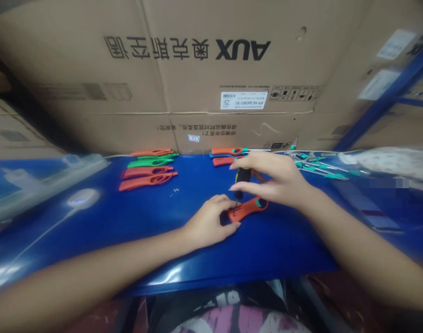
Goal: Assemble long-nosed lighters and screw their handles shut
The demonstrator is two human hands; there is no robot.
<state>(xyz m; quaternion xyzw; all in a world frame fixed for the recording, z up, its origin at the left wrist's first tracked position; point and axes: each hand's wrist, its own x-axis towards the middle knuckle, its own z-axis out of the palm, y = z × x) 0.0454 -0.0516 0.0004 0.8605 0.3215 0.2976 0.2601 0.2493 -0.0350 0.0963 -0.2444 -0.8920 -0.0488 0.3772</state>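
Note:
My right hand [272, 178] is closed around the black and yellow handle of a screwdriver [244, 175], held upright with its tip down on an orange lighter handle [248, 209]. This handle lies on the blue table and has a teal part near its right end. My left hand [211, 222] grips the left end of the orange handle between thumb and fingers. A few small screws [175, 192] lie on the table left of my hands. Just behind my right hand are finished-looking long-nosed lighters [227, 151] in orange, blue and red, partly hidden by it.
Orange, red and green handle shells [149, 172] lie in a row at the back left. Metal lighter tubes with teal parts [319, 166] are piled at the back right. A white round device [83, 198] with a cable sits left. A large cardboard box [190, 92] stands behind the table [128, 222].

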